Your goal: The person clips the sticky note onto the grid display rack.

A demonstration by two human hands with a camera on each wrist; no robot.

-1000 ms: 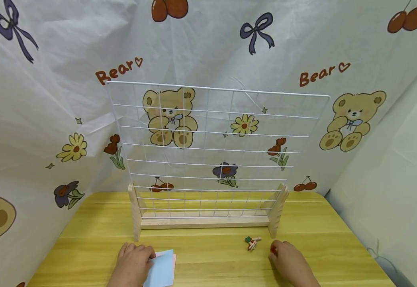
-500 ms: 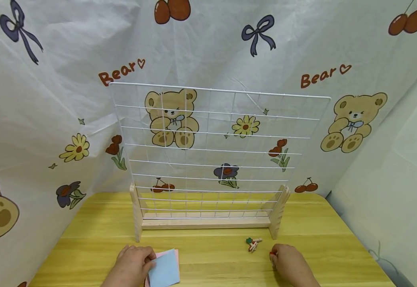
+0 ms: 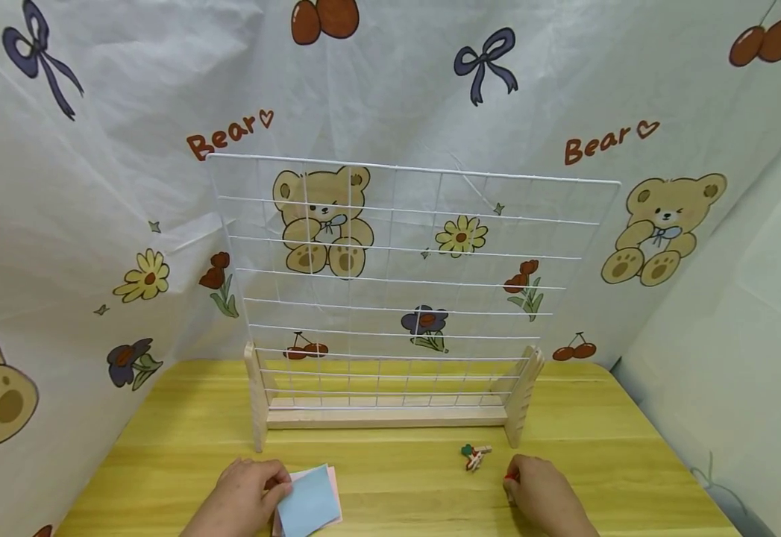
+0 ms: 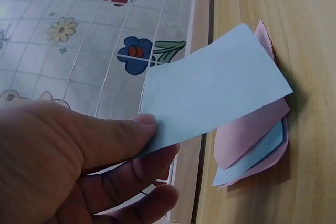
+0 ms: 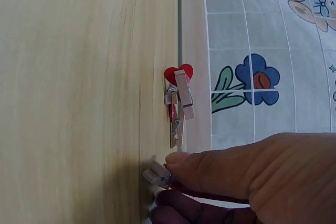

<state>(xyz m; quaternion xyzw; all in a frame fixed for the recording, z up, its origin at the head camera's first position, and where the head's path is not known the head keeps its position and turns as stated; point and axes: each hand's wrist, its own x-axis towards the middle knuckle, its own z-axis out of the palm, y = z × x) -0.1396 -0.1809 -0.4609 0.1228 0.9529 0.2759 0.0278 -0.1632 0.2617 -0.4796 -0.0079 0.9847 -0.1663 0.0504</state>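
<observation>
Between thumb and fingers, my left hand pinches one corner of a light blue paper sheet, whose other end is lifted. Under it lie more pink and blue sheets on the table, with corners curling. My right hand pinches a small wooden clothespin by one end, near the tabletop; a bit of red shows at its fingertips in the head view. Left of that hand is a small heap of clothespins, with a red heart and something green on them. Part of the held clothespin is hidden by my fingers.
A white wire grid stands behind both hands, leaning back in a wooden stand with two side posts. The table has yellow wood grain. A white cloth printed with bears and flowers hangs behind.
The blue sheet has shifted slightly right and turned, showing more pink beneath it. My left hand keeps its grip. The right hand has barely moved. The head view has shifted a little.
</observation>
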